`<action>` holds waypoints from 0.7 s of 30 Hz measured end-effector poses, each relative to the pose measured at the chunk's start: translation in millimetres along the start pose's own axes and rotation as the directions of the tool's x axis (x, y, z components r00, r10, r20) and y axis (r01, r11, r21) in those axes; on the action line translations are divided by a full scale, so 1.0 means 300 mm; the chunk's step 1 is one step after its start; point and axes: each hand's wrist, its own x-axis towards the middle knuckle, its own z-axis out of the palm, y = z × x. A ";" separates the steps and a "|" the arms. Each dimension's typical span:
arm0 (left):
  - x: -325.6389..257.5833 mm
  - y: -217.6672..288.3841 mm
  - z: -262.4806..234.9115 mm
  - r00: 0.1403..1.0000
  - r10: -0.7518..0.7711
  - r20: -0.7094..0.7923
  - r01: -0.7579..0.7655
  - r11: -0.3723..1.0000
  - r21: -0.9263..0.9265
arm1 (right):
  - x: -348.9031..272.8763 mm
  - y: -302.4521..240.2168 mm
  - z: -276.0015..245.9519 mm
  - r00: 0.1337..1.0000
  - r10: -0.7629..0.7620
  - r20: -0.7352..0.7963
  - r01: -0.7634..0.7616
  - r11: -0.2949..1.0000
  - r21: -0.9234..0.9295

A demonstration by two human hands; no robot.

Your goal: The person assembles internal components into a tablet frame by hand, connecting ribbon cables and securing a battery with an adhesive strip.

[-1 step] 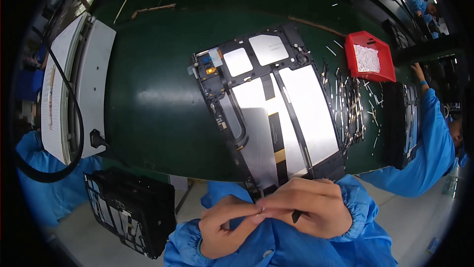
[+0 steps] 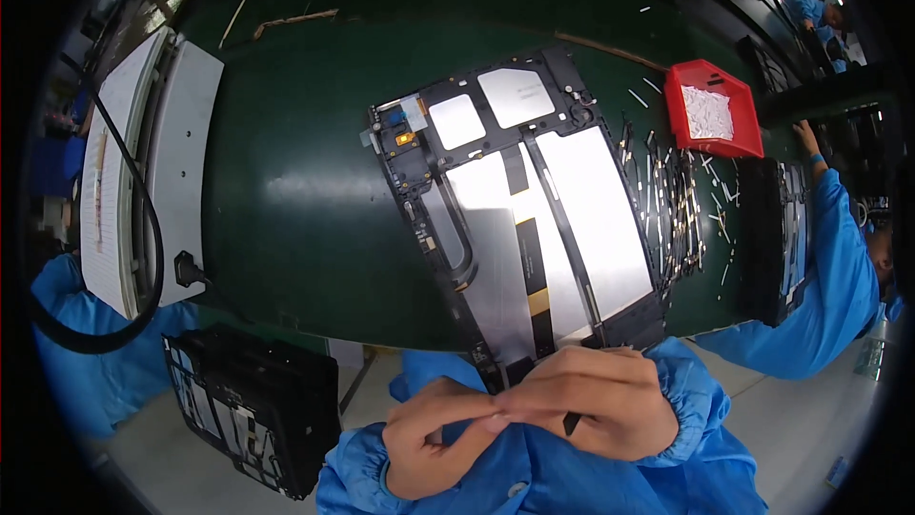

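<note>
- Head view: left hand (image 2: 434,444) and right hand (image 2: 596,401) together at near edge of green table (image 2: 286,210), fingertips touching.
- Fingers of both curled, pinching something too small to identify.
- Tablet frame (image 2: 519,201) just beyond knuckles, long axis running away, slightly leftward.
- Right hand nearer frame's bottom end.

Green bench (image 2: 286,220): black tablet frame (image 2: 519,220), red tray (image 2: 739,139), scattered metal strips (image 2: 679,215), white panel (image 2: 181,162).
</note>
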 end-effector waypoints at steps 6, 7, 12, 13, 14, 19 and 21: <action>0.008 0.001 0.024 0.954 0.264 -0.141 -0.176 0.875 0.452 | -0.030 -0.010 -0.034 0.944 -0.169 0.282 0.213 0.968 -0.132; 0.018 0.020 0.028 0.941 0.335 0.037 -0.305 0.800 0.516 | -0.056 -0.008 -0.026 0.941 -0.267 0.209 0.299 0.945 -0.136; 0.063 0.084 0.038 0.895 0.318 0.313 -0.446 0.613 0.652 | -0.094 -0.004 -0.298 0.869 -0.359 -0.342 0.194 0.881 -0.432; 0.068 0.052 0.031 0.903 0.343 0.259 -0.429 0.689 0.584 | -0.079 0.006 -0.355 0.705 -0.252 -0.663 -0.213 0.817 -0.536; 0.064 0.036 0.025 0.896 0.353 0.268 -0.443 0.691 0.571 | -0.055 0.046 -0.434 0.553 -0.194 -0.810 -0.410 0.783 -0.467; 0.063 -0.009 0.016 0.921 0.388 0.045 -0.363 0.809 0.461 | 0.008 0.269 -0.705 0.633 -0.199 -0.748 -0.479 0.658 -0.580; 0.080 -0.026 0.013 0.916 0.400 -0.019 -0.365 0.853 0.372 | 0.002 0.182 -0.613 0.697 -0.163 -0.698 -0.419 0.697 -0.582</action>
